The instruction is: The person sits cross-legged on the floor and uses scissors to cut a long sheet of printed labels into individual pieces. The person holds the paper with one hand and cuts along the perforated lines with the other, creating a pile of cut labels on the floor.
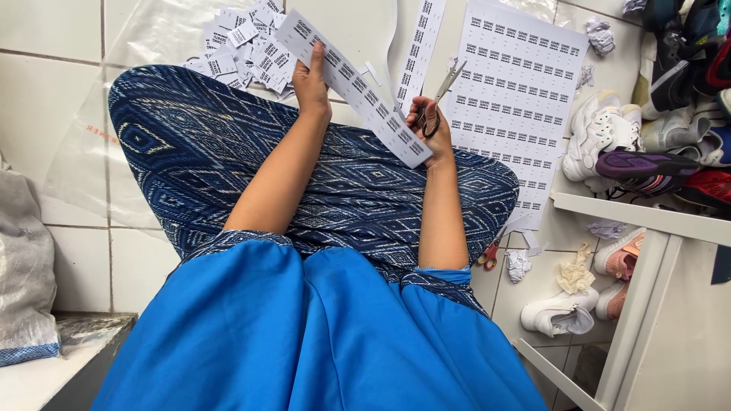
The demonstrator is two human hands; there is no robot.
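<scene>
My left hand (311, 80) grips a long white strip of printed labels (358, 91) that slants from upper left down to my right hand. My right hand (429, 122) holds a pair of scissors (445, 84) with its fingers through the handles, the blades pointing up and slightly apart beside the strip. Both hands hover over my crossed legs in blue patterned trousers (190, 152). A large white sheet of the same labels (510, 99) lies on the floor just past my right hand.
A heap of cut labels (240, 49) lies on clear plastic at the top left. Another label strip (419, 46) lies on the tiles. Sneakers (609, 129) crowd the right side by a white rack (647, 228). Red-handled scissors (489, 255) lie by my knee.
</scene>
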